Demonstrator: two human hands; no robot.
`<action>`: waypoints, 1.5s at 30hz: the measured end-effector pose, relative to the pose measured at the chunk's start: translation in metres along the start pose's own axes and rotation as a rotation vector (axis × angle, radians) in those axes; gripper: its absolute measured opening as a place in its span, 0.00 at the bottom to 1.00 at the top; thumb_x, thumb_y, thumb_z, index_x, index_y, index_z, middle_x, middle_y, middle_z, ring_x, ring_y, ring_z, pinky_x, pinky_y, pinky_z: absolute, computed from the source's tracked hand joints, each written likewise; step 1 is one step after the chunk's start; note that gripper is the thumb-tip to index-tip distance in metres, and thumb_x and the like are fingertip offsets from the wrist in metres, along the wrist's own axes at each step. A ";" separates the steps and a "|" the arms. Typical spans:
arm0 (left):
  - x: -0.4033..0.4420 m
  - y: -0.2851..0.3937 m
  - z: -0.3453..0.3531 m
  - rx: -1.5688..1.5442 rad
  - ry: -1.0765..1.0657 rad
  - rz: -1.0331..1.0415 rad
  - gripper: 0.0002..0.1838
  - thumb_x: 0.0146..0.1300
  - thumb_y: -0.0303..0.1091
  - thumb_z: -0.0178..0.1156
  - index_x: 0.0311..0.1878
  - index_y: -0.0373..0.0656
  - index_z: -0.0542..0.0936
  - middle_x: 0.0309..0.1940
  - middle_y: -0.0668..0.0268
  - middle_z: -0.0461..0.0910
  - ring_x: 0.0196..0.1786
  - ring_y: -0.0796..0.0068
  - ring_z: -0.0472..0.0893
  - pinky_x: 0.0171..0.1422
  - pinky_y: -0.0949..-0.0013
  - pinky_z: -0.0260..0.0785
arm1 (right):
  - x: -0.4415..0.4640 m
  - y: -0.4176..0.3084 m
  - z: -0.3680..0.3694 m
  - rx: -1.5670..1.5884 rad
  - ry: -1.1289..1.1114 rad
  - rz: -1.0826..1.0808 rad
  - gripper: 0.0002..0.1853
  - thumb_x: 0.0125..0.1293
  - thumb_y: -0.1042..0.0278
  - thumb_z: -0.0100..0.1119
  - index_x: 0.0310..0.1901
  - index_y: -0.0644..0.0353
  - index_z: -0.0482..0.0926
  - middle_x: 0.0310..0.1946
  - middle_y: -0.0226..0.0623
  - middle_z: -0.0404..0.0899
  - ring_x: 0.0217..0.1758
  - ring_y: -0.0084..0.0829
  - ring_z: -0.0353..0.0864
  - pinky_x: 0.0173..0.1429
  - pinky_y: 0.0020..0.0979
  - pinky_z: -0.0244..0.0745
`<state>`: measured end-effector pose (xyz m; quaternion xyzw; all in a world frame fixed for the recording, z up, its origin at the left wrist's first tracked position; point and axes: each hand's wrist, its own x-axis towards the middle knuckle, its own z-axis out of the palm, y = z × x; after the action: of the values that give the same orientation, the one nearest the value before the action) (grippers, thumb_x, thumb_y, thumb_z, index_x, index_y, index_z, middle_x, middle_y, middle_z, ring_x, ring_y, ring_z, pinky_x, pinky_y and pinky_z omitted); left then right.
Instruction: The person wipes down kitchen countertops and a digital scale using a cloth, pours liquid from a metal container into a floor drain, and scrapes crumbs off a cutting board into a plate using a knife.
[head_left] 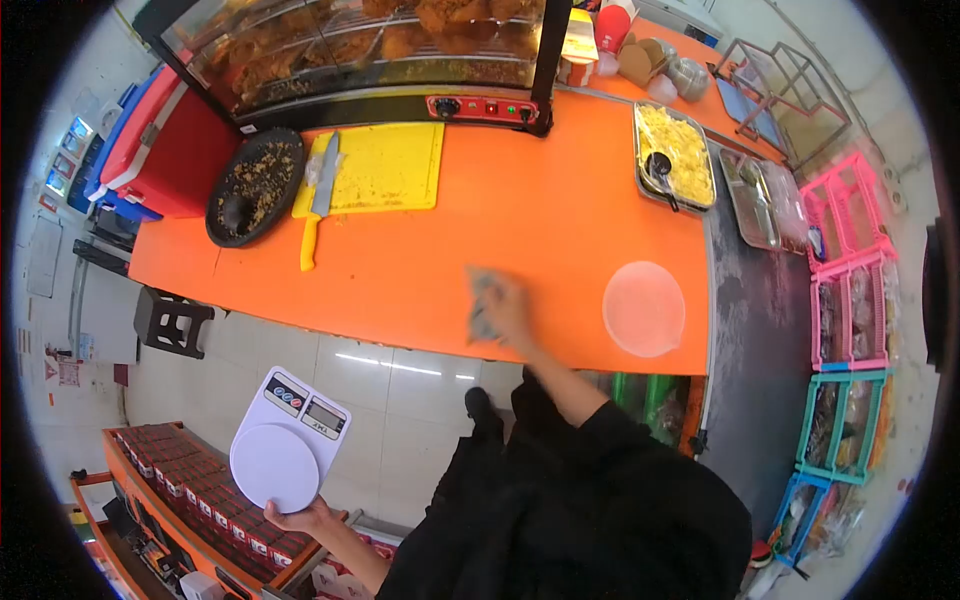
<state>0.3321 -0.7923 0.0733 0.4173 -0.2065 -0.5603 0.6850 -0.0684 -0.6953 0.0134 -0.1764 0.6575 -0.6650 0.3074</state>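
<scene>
My left hand (300,517) grips the lower edge of a white digital kitchen scale (275,464), held out over the floor with its round platform and buttons facing up. On the orange counter (420,270), my right hand (507,308) is pressed down on a grey cloth (483,300) near the front edge, slightly smeared by motion. A round, translucent pale lid or disc (644,309) lies flat to the right of that hand. Farther left are a yellow cutting board (395,170) and a yellow-handled knife (322,190) lying across its left side.
Behind the counter stands a heated display case (380,60) with fried food. A black mortar (275,170) with crumbs is beside a red cooler (165,150). A tray of yellow pieces (685,150) sits at right, near pink baskets (850,310). A black stool (170,320) stands below.
</scene>
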 end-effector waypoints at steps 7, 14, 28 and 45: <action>-0.003 -0.001 -0.015 0.017 0.058 -0.054 0.34 0.44 0.46 0.54 0.56 0.37 0.66 0.50 0.57 0.70 0.53 0.58 0.71 0.53 0.55 0.68 | -0.031 0.078 0.003 -1.043 0.135 -0.416 0.21 0.48 0.73 0.52 0.48 0.56 0.75 0.41 0.39 0.78 0.44 0.40 0.76 0.50 0.40 0.69; 0.015 -0.028 0.043 0.096 -0.086 -0.121 0.35 0.45 0.45 0.54 0.58 0.39 0.65 0.52 0.57 0.69 0.55 0.56 0.70 0.58 0.51 0.64 | -0.100 0.114 0.122 -0.297 -0.881 -0.425 0.15 0.61 0.65 0.45 0.48 0.59 0.72 0.31 0.40 0.78 0.27 0.34 0.78 0.30 0.35 0.74; -0.002 -0.352 0.374 0.723 -1.348 -1.001 0.26 0.54 0.44 0.60 0.52 0.37 0.71 0.47 0.60 0.76 0.48 0.69 0.76 0.51 0.66 0.70 | -0.130 -0.037 -0.171 -0.175 -0.440 -0.001 0.19 0.62 0.66 0.49 0.53 0.66 0.70 0.48 0.43 0.75 0.53 0.34 0.72 0.58 0.32 0.63; -0.050 -0.542 0.444 0.938 -1.116 0.466 0.33 0.54 0.44 0.60 0.58 0.33 0.63 0.51 0.47 0.70 0.56 0.57 0.70 0.59 0.63 0.61 | -0.134 -0.069 -0.281 0.312 0.264 0.111 0.26 0.54 0.56 0.57 0.50 0.67 0.72 0.44 0.38 0.74 0.50 0.29 0.72 0.55 0.31 0.64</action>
<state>-0.3376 -0.9089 -0.1012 0.2653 -0.8208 -0.3828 0.3307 -0.1602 -0.3978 0.0835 -0.0017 0.5897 -0.7582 0.2783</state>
